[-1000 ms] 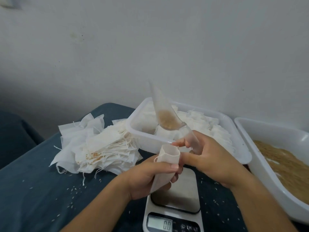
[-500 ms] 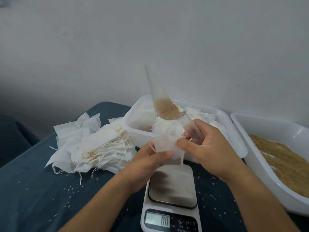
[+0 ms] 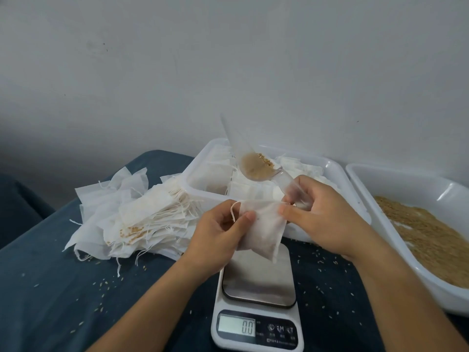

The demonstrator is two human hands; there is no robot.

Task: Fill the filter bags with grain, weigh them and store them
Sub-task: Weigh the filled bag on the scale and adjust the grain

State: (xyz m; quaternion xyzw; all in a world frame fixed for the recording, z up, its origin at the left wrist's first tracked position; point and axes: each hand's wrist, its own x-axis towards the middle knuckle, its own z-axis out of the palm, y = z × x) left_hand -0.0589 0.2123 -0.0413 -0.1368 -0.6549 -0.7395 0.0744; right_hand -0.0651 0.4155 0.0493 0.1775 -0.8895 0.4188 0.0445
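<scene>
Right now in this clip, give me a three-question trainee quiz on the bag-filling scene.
1. True or false: the filter bag rests on the scale.
2. What does the scale display read?
3. The scoop held in the right hand is: A empty, B holding grain, C in the grain tray.

Key: 1 false, both the left hand and the right hold it above the platform; 2 zero; 3 B.

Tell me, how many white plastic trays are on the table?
2. One tray behind the scale holds filter bags; the other tray at the right edge holds grain.
</scene>
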